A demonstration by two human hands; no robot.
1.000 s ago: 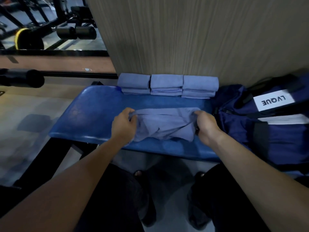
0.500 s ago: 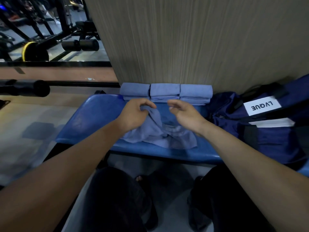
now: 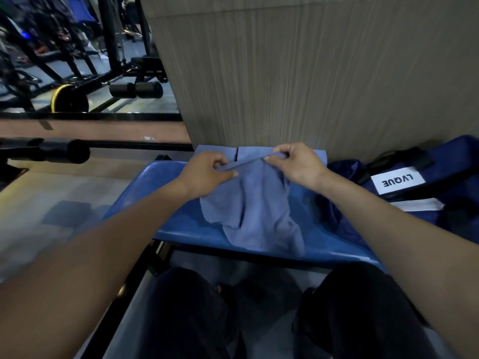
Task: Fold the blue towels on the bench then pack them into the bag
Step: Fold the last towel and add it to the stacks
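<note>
At frame centre, my left hand (image 3: 207, 174) and right hand (image 3: 298, 164) each pinch the top edge of the towel (image 3: 254, 211); it hangs onto the bench (image 3: 181, 224), left of the bag (image 3: 440, 203).

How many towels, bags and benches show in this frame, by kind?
Loose towel, pinched by left hand and right hand: 1
Folded towel stacks, partly hidden: at least 2
Navy bag: 1
Blue bench: 1
Total: at least 5
</note>
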